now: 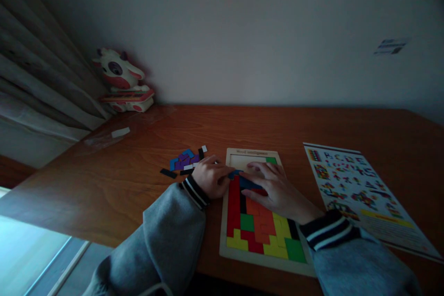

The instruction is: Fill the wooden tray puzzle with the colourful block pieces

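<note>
A wooden puzzle tray [252,151] lies in front of me, its lower part filled with red, orange, yellow, green and black pieces. My left hand [211,178] is at the tray's left edge, its fingers closed on a small blue puzzle piece [234,174] above the red strip. Over the tray's middle, my right hand [274,189] spreads its fingers, the index fingertip close to that blue piece. Another blue area [250,184] shows between its thumb and index finger; part of it is hidden. A green piece [271,160] sits in the tray's upper right corner.
Loose purple, blue, black and white pieces [185,161] lie left of the tray. A printed pattern sheet [367,189] is on the right. At the back left stands a toy cow with a keyboard [125,81], near a clear plastic wrapper [104,141] and a curtain [38,64].
</note>
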Demonstrator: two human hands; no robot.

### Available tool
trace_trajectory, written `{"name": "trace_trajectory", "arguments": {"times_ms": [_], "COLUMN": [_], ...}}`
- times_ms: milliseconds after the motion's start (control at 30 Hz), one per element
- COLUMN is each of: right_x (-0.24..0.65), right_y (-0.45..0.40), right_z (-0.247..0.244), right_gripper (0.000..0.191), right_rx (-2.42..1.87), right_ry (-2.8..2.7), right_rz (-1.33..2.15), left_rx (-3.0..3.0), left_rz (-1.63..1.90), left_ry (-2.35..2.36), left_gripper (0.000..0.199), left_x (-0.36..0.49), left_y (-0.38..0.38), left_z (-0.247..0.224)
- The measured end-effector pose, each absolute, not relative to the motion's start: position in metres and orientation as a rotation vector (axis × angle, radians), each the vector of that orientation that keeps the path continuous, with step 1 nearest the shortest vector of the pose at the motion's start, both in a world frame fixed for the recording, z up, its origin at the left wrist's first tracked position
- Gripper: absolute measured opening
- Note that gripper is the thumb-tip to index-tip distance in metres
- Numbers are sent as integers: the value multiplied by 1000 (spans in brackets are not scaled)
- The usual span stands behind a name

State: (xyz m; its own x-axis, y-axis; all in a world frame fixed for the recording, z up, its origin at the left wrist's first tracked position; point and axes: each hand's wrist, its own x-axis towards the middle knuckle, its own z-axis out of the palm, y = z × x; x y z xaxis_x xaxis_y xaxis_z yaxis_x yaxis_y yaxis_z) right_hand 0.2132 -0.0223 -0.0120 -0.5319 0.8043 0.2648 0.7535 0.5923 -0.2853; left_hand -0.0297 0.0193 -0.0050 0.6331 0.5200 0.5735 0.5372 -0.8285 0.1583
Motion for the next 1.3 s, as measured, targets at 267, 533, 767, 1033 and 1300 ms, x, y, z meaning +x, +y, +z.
{"name": "trace_trajectory", "arguments": {"times_ms": [267,533,767,1033,1300], "right_x": [212,215,215,214,221], "right_y": [-23,-20,-20,-19,-13], "right_z": [-11,-18,-18,-11,-9], "right_gripper": [51,48,42,38,31], "right_rx": [-1302,-1279,-1236,-1195,-1282], "right_ry": [-2454,-2431,-2413,-2233,-1793], "right_rz": [206,210,251,272,245], "left_rx": [-2750,-2790,-2800,-2888,-2871], "left_rz": [-894,-777,-822,-834,-822], "left_ry": [-861,-851,-798,-688,-683], "left_gripper": [32,30,29,42,35], "left_x": [-29,-29,-29,-29,-30], "left_y": [18,17,18,18,18], "left_z": [-3,-4,-6,-5,-6]}}
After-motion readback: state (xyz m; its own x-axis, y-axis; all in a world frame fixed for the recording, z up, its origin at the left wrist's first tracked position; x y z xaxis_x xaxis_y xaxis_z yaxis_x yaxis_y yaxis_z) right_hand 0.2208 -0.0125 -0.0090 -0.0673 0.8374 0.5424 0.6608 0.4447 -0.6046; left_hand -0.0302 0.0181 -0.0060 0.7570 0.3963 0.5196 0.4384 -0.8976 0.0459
